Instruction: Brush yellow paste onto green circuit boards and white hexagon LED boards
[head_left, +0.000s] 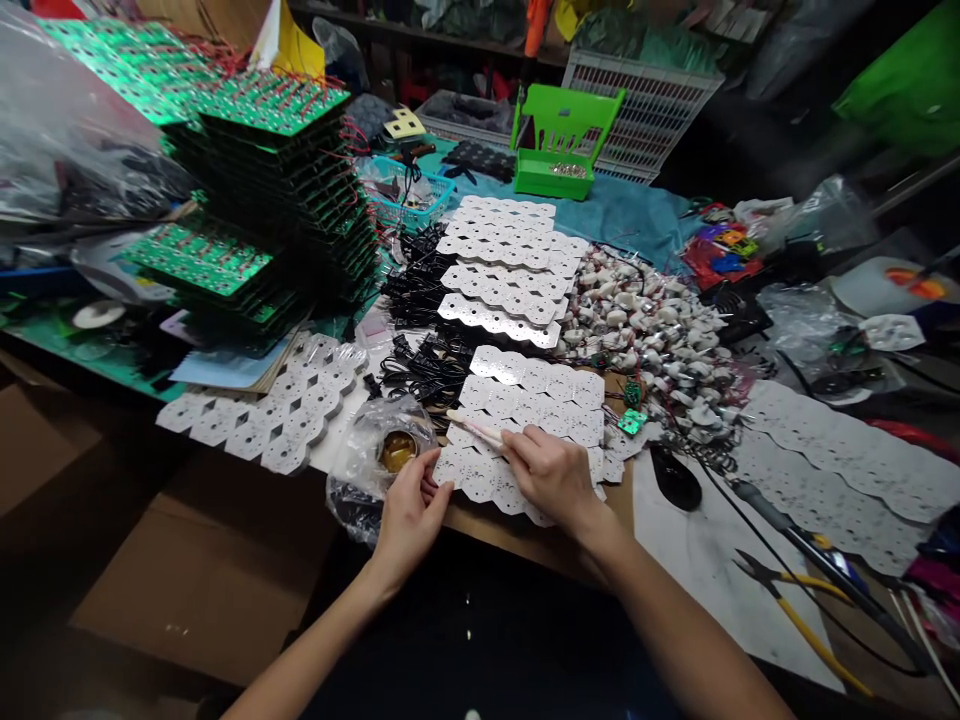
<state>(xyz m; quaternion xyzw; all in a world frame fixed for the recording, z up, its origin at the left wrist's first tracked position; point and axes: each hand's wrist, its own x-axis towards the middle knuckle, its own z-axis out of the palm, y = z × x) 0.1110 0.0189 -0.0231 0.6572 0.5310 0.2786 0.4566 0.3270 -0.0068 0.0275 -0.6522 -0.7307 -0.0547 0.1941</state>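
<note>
Crowded bench; we find open room only at the near right.
Bare tabletop (705, 580) lies between the white panel (540, 400) and pliers (765, 578); bagged tin (382, 450) and black cables (420, 370) crowd the left, and a heap of white parts (652, 330) blocks beyond.

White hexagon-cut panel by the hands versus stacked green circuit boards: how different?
The white hexagon-cut panel lies flat, gripped by the left hand, beneath the right hand, which holds a thin stick; the green circuit boards stand stacked, untouched. The panel has scalloped edges; the green boards trail red wires.
</note>
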